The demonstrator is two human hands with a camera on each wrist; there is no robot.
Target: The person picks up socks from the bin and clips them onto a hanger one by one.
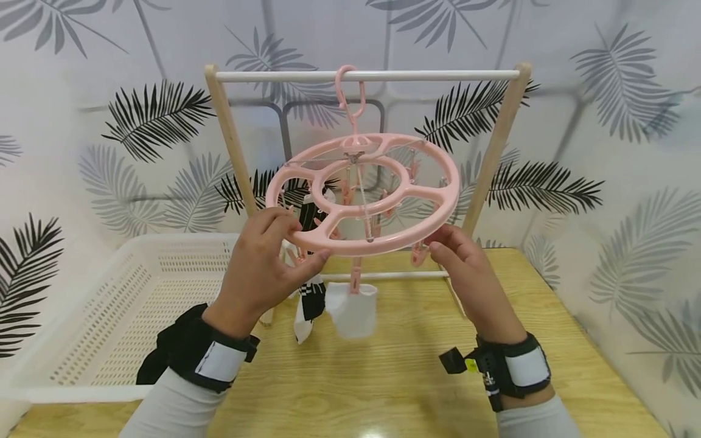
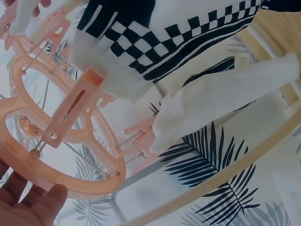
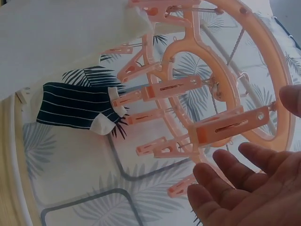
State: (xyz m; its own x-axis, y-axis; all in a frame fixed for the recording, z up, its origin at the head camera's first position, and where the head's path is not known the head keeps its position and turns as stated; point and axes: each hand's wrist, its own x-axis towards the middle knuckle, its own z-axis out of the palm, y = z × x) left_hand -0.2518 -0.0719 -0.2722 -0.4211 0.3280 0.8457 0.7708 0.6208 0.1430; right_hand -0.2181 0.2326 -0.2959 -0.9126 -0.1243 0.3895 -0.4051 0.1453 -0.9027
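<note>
Pink plastic is seen at the centre of the head view: a round clip hanger [image 1: 378, 210] is hung from a white rail [image 1: 438, 75]. Its left front rim is pinched between thumb and fingers of the left hand [image 1: 263, 261]. The right hand [image 1: 471, 267] is held near the right rim, its fingertips partly hidden. A white sock [image 1: 352, 313] is clipped below; a checkered sock [image 1: 313, 298] is partly covered by the rim.

In the left wrist view, the left hand is cut off at lower left, the checkered sock at the top edge.

In the right wrist view, the right fingers are slightly spread at lower right; the thumb is cut off, and whether the rim is touched cannot be told.
</note>
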